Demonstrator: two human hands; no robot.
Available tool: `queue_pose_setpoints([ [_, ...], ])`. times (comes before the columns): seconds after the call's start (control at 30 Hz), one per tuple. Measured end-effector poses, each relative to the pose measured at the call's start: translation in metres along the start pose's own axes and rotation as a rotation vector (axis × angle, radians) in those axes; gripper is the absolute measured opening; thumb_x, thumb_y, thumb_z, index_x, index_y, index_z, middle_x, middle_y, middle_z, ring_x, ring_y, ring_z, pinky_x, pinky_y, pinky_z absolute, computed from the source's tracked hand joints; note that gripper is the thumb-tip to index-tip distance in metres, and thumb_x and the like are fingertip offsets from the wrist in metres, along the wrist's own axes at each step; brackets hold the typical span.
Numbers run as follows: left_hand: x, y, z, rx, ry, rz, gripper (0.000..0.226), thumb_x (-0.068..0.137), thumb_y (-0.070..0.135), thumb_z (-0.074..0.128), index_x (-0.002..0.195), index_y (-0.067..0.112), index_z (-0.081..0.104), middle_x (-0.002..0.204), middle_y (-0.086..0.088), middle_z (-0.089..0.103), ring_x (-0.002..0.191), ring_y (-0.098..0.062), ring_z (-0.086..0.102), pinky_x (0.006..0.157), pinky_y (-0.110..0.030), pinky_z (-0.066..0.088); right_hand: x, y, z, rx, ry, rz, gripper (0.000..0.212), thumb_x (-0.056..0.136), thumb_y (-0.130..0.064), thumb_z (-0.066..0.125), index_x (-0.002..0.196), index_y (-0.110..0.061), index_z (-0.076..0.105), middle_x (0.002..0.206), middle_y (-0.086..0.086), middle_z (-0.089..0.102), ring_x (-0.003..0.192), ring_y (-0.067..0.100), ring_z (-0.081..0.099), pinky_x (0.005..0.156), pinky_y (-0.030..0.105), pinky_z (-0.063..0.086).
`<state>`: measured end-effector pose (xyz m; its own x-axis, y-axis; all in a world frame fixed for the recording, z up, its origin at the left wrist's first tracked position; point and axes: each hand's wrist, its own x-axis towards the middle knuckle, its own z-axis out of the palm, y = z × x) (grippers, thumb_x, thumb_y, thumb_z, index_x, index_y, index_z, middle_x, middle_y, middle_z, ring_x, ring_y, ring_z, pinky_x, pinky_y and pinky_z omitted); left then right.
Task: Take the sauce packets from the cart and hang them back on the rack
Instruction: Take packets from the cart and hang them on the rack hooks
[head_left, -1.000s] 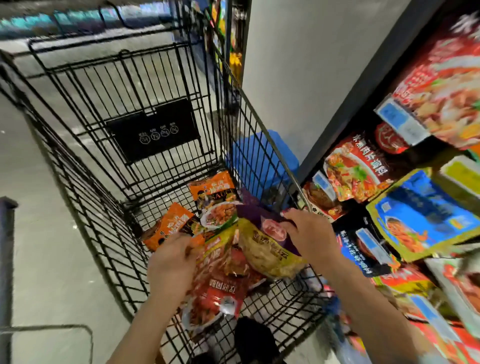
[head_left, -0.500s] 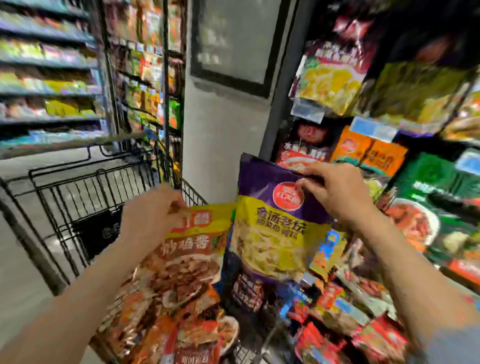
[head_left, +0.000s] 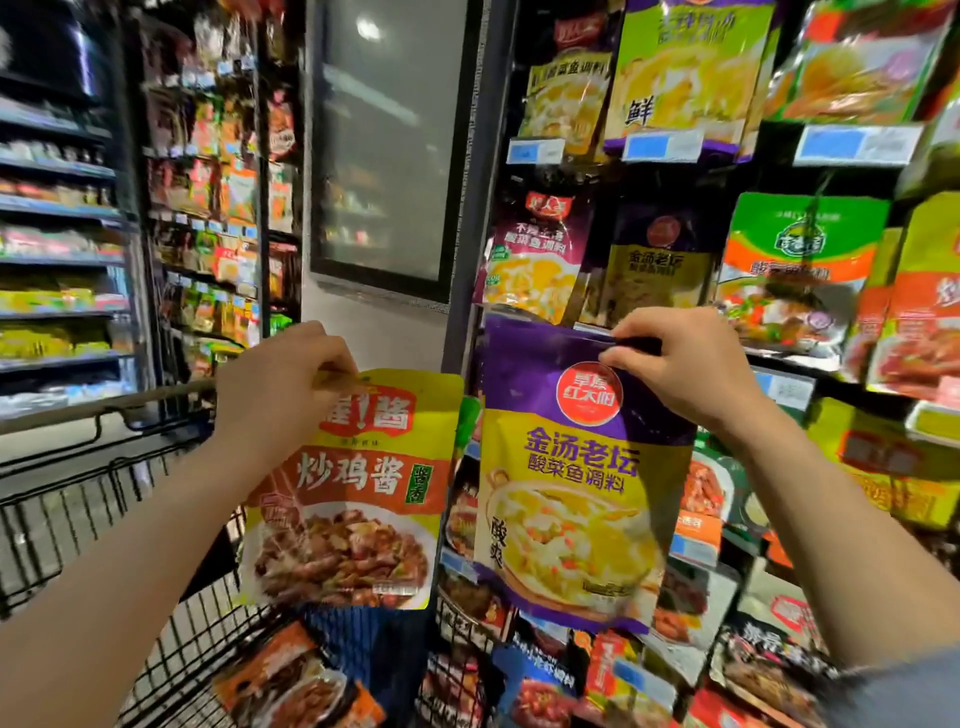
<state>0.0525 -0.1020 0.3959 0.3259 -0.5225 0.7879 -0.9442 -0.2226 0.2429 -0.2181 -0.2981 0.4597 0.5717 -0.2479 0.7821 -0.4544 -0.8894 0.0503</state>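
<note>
Purple packet (head_left: 576, 467) pinched in your right hand (head_left: 680, 364); matching stock at 12 o'clock. Left hand (head_left: 280, 384) grips yellow packet (head_left: 353, 493). Risk: missing peg one-handed, dropping it.

Both arms are raised forward: left hand (head_left: 283, 387) pinching with curled fingers, right hand (head_left: 680, 369) pinching likewise, slightly higher.

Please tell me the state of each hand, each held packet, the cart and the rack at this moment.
left hand: raised, pinches the top edge of the yellow packet.
right hand: raised, pinches the top edge of the purple packet.
yellow packet: held up, not hung.
purple packet: held up before the rack, not hung.
cart: holds more packets.
rack: packets hanging.
</note>
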Motion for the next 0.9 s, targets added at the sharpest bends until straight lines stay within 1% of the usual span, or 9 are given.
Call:
queue_pose_setpoints([
  [0.13,0.000,0.017,0.010,-0.008,-0.008,0.074,0.011,0.079,0.020,0.072,0.075,0.026,0.064,0.077,0.009,0.056,0.072,-0.013,0.051,0.048,-0.021,0.025,-0.008,0.011,-0.011,-0.021,0.010,0.025,0.019,0.080,-0.029,0.071,0.085,-0.011,0.073,0.086,0.005,0.073,0.080,0.026,0.064,0.063,0.037,0.050],
  [0.2,0.001,0.024,0.014,-0.033,-0.001,0.102,0.009,0.078,0.018,0.072,0.076,0.024,0.066,0.077,0.008,0.057,0.071,-0.015,0.053,0.048,-0.022,0.029,-0.011,0.016,-0.017,-0.008,0.023,0.045,0.018,0.079,-0.026,0.073,0.083,-0.009,0.073,0.084,0.007,0.072,0.078,0.028,0.064,0.064,0.041,0.051],
  [0.33,0.008,0.045,0.022,-0.092,0.014,0.170,0.014,0.074,0.012,0.075,0.077,0.022,0.066,0.077,0.007,0.058,0.069,-0.019,0.055,0.048,-0.030,0.041,-0.021,0.031,-0.029,-0.016,0.055,0.113,0.018,0.078,-0.027,0.074,0.085,-0.010,0.073,0.085,0.007,0.073,0.078,0.028,0.064,0.064,0.035,0.046],
  [0.43,0.019,0.068,0.030,-0.139,0.028,0.244,0.019,0.070,0.007,0.077,0.079,0.020,0.066,0.078,0.009,0.056,0.070,-0.018,0.054,0.049,-0.026,0.037,-0.032,0.044,-0.042,-0.021,0.079,0.199,0.018,0.078,-0.028,0.073,0.085,-0.012,0.073,0.085,0.006,0.073,0.078,0.026,0.064,0.065,0.036,0.048],
  [0.57,0.037,0.092,0.054,-0.288,0.002,0.259,0.023,0.068,0.001,0.076,0.082,0.017,0.067,0.083,0.005,0.058,0.077,-0.021,0.057,0.062,-0.039,0.048,-0.046,0.057,-0.064,-0.081,0.120,0.278,0.017,0.079,-0.026,0.073,0.084,-0.010,0.073,0.085,0.008,0.072,0.080,0.027,0.063,0.068,0.040,0.049],
  [0.63,0.044,0.099,0.069,-0.339,-0.004,0.249,0.025,0.067,0.000,0.076,0.083,0.018,0.067,0.084,0.002,0.059,0.079,-0.026,0.059,0.064,-0.043,0.050,-0.048,0.061,-0.076,-0.145,0.119,0.299,0.017,0.079,-0.026,0.072,0.087,-0.010,0.073,0.089,0.009,0.073,0.083,0.028,0.064,0.071,0.041,0.049],
  [0.7,0.050,0.107,0.083,-0.380,0.014,0.251,0.021,0.069,0.004,0.074,0.083,0.018,0.067,0.085,0.001,0.060,0.080,-0.028,0.060,0.062,-0.042,0.050,-0.045,0.067,-0.086,-0.200,0.111,0.307,0.019,0.078,-0.026,0.073,0.089,-0.010,0.074,0.092,0.009,0.073,0.086,0.029,0.064,0.071,0.038,0.049],
  [0.8,0.057,0.121,0.098,-0.456,0.047,0.263,0.010,0.071,0.020,0.064,0.080,0.021,0.067,0.082,0.004,0.061,0.078,-0.025,0.060,0.059,-0.040,0.049,-0.034,0.079,-0.100,-0.235,0.129,0.304,0.018,0.075,-0.024,0.076,0.085,-0.010,0.074,0.088,0.010,0.073,0.085,0.030,0.064,0.070,0.039,0.048],
  [0.9,0.067,0.131,0.114,-0.467,0.053,0.227,0.018,0.071,0.008,0.075,0.078,0.022,0.068,0.078,0.011,0.056,0.073,-0.015,0.054,0.052,-0.027,0.040,-0.013,0.099,-0.109,-0.252,0.157,0.306,0.020,0.072,-0.027,0.078,0.081,-0.010,0.073,0.084,0.008,0.072,0.079,0.025,0.062,0.063,0.033,0.042],
])
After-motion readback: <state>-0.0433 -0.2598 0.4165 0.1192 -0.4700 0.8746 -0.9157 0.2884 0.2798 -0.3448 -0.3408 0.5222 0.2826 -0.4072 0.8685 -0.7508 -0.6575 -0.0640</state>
